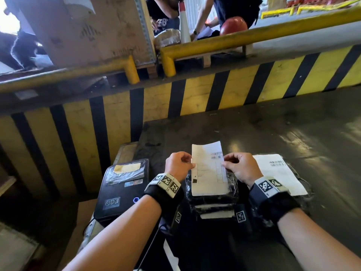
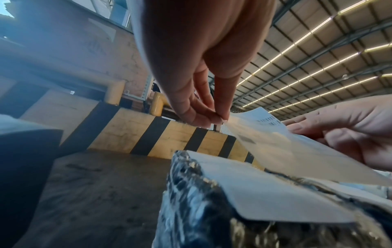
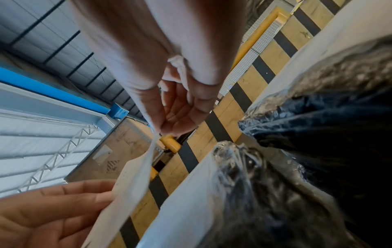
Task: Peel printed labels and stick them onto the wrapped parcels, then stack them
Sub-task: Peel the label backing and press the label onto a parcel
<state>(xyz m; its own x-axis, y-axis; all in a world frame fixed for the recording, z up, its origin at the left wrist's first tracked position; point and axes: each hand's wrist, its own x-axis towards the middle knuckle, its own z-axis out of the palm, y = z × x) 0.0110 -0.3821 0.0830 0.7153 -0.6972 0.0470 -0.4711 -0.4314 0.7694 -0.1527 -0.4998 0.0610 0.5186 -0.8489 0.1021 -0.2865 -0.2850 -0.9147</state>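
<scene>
A white printed label [image 1: 207, 153] with barcodes is held between both hands, just above a stack of black wrapped parcels [image 1: 213, 200]. My left hand [image 1: 190, 163] pinches its left edge and my right hand [image 1: 224, 163] pinches its right edge. In the left wrist view the fingertips [image 2: 220, 117] nip the label [image 2: 275, 139], which slopes down over the top parcel [image 2: 191, 209]. That parcel bears a white sheet [image 2: 254, 193] on its upper face. In the right wrist view the right hand [image 3: 159, 129] grips the label's [image 3: 135, 184] edge.
A black label printer [image 1: 121, 190] stands left of the stack. Another labelled black parcel [image 1: 279, 173] lies flat to the right on the dark table [image 1: 254, 130]. A yellow-and-black striped barrier [image 1: 195, 98] runs behind; people work beyond the yellow rail [image 1: 254, 36].
</scene>
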